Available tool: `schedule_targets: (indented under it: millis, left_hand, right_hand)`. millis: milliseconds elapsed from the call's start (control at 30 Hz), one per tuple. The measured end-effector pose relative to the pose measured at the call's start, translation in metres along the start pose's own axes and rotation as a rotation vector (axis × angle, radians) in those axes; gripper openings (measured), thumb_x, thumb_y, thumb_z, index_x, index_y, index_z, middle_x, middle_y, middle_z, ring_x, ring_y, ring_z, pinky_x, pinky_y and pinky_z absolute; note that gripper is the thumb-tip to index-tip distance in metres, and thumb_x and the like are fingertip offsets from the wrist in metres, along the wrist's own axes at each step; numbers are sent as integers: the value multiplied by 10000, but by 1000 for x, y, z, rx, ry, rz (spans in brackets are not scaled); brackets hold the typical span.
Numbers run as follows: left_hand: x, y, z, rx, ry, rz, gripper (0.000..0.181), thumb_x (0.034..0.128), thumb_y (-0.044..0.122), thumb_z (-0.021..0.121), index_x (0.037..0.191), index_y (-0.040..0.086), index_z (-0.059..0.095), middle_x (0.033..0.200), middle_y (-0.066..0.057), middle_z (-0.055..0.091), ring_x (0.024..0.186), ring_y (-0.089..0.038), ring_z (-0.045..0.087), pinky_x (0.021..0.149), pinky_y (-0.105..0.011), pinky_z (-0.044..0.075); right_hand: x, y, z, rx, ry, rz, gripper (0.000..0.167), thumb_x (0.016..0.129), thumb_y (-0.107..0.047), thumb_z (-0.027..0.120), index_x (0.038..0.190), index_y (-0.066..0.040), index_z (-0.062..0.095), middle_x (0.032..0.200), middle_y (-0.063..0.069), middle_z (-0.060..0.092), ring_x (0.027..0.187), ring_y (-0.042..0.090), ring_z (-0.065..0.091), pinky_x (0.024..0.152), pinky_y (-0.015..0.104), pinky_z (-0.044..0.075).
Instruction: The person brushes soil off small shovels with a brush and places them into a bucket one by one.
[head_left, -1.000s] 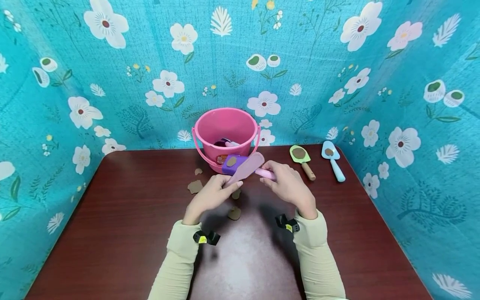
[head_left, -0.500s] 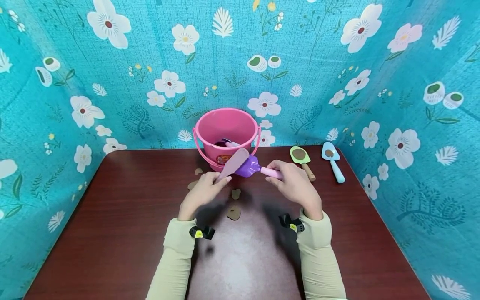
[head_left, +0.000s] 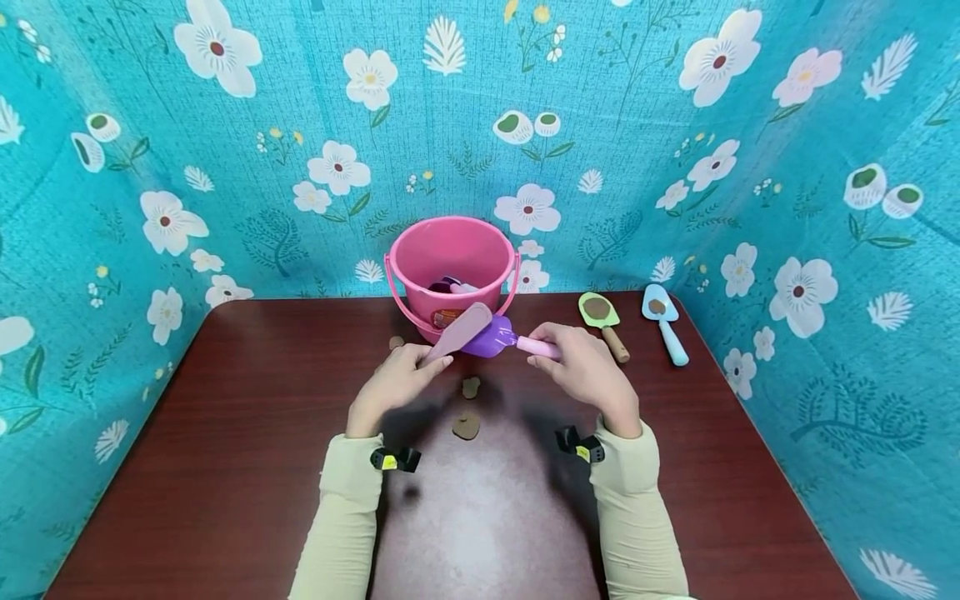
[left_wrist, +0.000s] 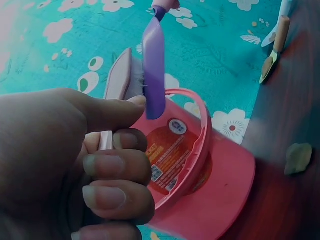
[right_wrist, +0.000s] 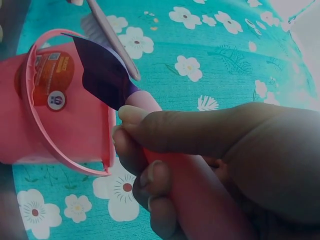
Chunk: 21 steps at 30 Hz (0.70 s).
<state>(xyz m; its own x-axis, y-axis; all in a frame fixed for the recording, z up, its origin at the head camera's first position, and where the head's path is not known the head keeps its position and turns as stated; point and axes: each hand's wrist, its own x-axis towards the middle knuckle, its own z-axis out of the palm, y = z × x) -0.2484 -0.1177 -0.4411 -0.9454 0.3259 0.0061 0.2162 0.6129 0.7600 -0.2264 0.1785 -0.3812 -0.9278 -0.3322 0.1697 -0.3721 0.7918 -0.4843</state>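
My left hand grips a pale pink brush by its handle. White bristles on the brush lie close to the purple blade of a toy shovel; I cannot tell whether they touch it. By its pink handle, the shovel is held in my right hand. The left wrist view shows its purple blade edge-on, with the left thumb near its lower end. Flat brown pieces, one small and one larger, lie on the table below the tools.
A pink bucket with things inside stands behind the tools, its handle hanging forward. At the right back lie a green shovel and a light blue shovel, each bearing a brown piece. Floral cloth surrounds the dark wooden table.
The shovel has tilted, and the brown piece seen on its blade a second ago no longer shows there. The brush and left hand moved left, covering another brown piece on the table.
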Motion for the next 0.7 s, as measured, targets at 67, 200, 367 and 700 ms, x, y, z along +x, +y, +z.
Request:
schedule_targets:
  millis: [67, 200, 367, 700]
  left_hand:
    - [0, -2, -2, 11, -5, 32, 339, 1009, 359, 630, 778, 112, 600, 643, -13, 437, 674, -175, 418, 545, -288, 341]
    - [1, -4, -5, 43, -3, 61, 348, 1012, 346, 627, 734, 136, 611, 639, -19, 463, 787, -204, 428, 584, -299, 364]
    - [0, -5, -9, 62, -9, 60, 343, 1012, 352, 625, 744, 139, 616, 640, -19, 457, 788, -210, 439, 594, -309, 372]
    - [-2, -6, -13, 89, -4, 29, 332, 1007, 349, 637, 752, 137, 624, 667, -42, 466, 749, -198, 454, 588, -308, 375]
  right_hand:
    - [0, 0, 1, 3, -6, 1, 271, 909, -216, 776, 1137, -97, 691, 965, 37, 709, 811, 195, 602, 708, 369, 480]
    - [1, -2, 1, 3, -9, 5, 286, 906, -220, 780, 1150, -98, 692, 987, 44, 717, 831, 202, 613, 721, 378, 492]
    - [1, -2, 2, -6, -8, 7, 278, 903, -215, 783, 1142, -107, 692, 975, 38, 711, 819, 197, 607, 707, 373, 483]
    - [1, -2, 1, -13, -14, 2, 241, 909, -208, 775, 1116, -114, 694, 928, 25, 692, 795, 192, 590, 693, 363, 464]
